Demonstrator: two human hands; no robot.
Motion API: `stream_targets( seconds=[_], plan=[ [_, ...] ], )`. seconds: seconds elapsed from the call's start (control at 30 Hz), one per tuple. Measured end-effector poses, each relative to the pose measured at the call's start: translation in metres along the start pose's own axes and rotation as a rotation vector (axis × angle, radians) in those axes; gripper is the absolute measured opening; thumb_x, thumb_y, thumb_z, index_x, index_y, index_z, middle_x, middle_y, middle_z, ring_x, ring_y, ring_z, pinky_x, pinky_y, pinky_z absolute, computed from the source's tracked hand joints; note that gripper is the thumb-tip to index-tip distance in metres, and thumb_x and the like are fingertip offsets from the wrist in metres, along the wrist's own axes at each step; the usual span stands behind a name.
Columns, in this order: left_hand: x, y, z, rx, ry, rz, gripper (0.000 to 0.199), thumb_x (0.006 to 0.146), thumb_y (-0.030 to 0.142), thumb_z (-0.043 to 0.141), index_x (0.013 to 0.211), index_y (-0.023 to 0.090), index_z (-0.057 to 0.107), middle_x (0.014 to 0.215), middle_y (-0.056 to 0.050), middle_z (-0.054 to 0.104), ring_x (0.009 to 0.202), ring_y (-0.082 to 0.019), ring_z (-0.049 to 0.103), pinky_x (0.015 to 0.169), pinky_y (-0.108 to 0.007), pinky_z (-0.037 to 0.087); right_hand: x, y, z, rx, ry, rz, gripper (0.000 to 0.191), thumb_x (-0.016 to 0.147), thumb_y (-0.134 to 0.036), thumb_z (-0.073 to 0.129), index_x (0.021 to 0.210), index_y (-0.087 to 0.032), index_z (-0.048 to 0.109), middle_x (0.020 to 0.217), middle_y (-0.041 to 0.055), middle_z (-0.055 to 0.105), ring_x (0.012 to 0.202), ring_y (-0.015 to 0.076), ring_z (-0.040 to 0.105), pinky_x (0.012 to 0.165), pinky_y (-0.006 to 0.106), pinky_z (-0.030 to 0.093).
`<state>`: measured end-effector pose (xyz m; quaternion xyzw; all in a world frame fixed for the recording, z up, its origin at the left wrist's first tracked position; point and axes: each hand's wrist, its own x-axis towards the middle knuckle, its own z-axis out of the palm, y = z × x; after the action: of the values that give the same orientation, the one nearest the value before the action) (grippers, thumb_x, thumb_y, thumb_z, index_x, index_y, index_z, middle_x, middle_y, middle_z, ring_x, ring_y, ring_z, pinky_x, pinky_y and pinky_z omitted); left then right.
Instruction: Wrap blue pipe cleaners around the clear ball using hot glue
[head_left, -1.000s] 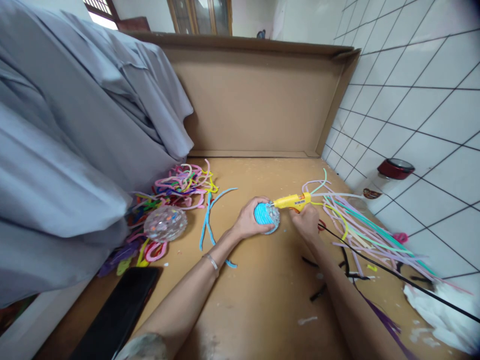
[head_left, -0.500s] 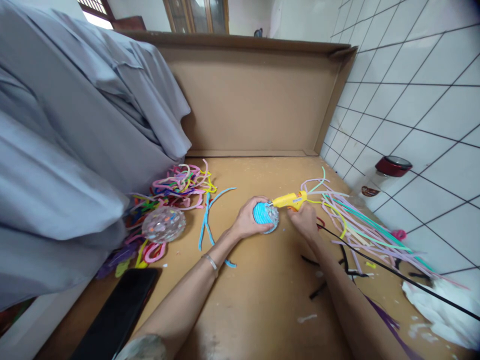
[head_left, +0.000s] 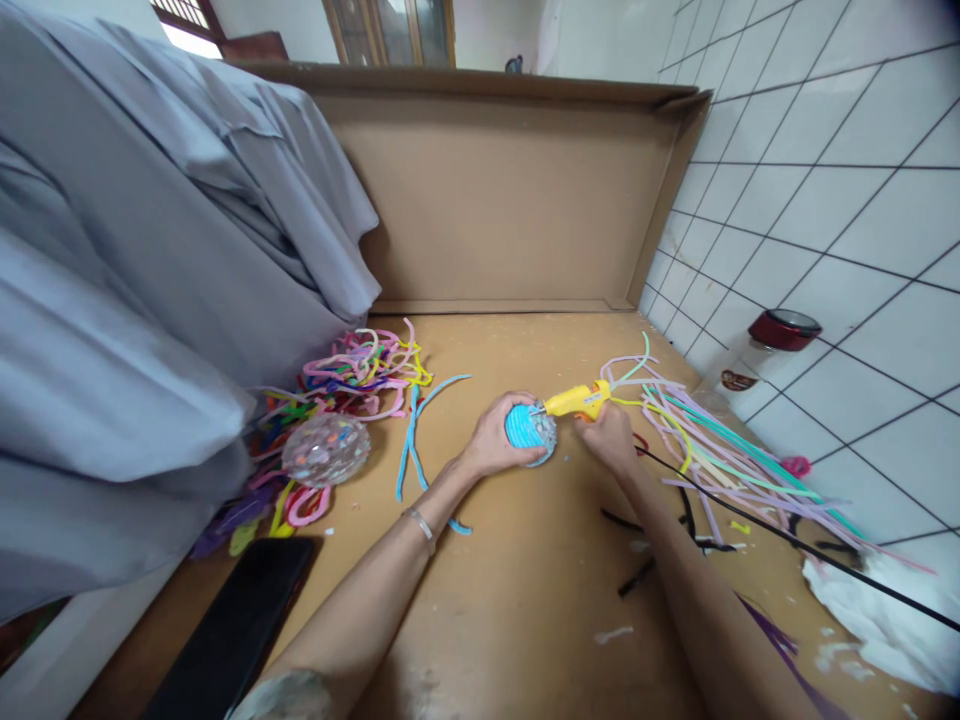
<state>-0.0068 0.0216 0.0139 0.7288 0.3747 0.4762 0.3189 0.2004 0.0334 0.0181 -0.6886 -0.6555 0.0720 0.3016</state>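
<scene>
Flanking the hands [head_left: 551, 438], holding ball [head_left: 528, 428] and glue gun [head_left: 583, 401], lie loose pipe cleaners [head_left: 739, 450].

Phone [head_left: 234, 628]: lower left, cut by bottom edge. Grey cloth [head_left: 150, 300]: cropped at left. Yellow gun's [head_left: 576, 401] label: illegible.

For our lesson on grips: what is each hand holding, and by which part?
Left hand: round blue-and-clear object, by its left side. Right hand: yellow glue gun, by its handle.
</scene>
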Motion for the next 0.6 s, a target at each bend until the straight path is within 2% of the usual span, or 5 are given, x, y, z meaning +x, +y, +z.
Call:
stream_targets(
  seconds=[0.17, 0.3, 0.47, 0.6],
  plan=[
    [-0.0002, 0.0017, -0.0003, 0.017, 0.002, 0.005, 0.063, 0.053, 0.026, 0.083, 0.109, 0.021, 0.056, 0.121, -0.009, 0.062, 0.113, -0.027, 0.060, 0.101, -0.043, 0.046, 0.0009, 0.0030, 0.0028, -0.002, 0.031, -0.006, 0.028, 0.069, -0.034, 0.049, 0.077, -0.014, 0.067, 0.067, 0.0080, 0.067, 0.064, 0.0200, 0.059, 0.056, 0.026, 0.039],
    [-0.0004, 0.0024, -0.0002, 0.022, -0.008, 0.002, 0.063, 0.053, 0.026, 0.083, 0.110, 0.021, 0.056, 0.122, -0.009, 0.061, 0.114, -0.027, 0.060, 0.102, -0.043, 0.046, 0.0025, 0.0039, 0.0000, 0.027, -0.014, 0.013, 0.023, 0.067, -0.033, 0.051, 0.071, -0.015, 0.064, 0.061, 0.0053, 0.063, 0.057, 0.0183, 0.055, 0.053, 0.027, 0.038],
    [0.0002, 0.0014, 0.0004, 0.017, -0.010, 0.019, 0.062, 0.053, 0.026, 0.083, 0.108, 0.021, 0.056, 0.121, -0.009, 0.062, 0.115, -0.027, 0.060, 0.103, -0.044, 0.045, 0.0028, 0.0019, -0.0040, 0.260, -0.095, 0.005, 0.016, 0.062, -0.029, 0.051, 0.068, -0.018, 0.060, 0.059, 0.0014, 0.061, 0.058, 0.0166, 0.053, 0.052, 0.025, 0.040],
    [0.0001, 0.0000, 0.0004, 0.016, -0.007, 0.006, 0.063, 0.053, 0.026, 0.083, 0.109, 0.021, 0.055, 0.121, -0.009, 0.062, 0.115, -0.027, 0.060, 0.103, -0.043, 0.045, 0.0032, 0.0034, -0.0053, 0.394, -0.139, -0.027, 0.019, 0.060, -0.026, 0.050, 0.073, -0.017, 0.061, 0.063, -0.0011, 0.062, 0.057, 0.0144, 0.053, 0.053, 0.024, 0.043]
  ],
)
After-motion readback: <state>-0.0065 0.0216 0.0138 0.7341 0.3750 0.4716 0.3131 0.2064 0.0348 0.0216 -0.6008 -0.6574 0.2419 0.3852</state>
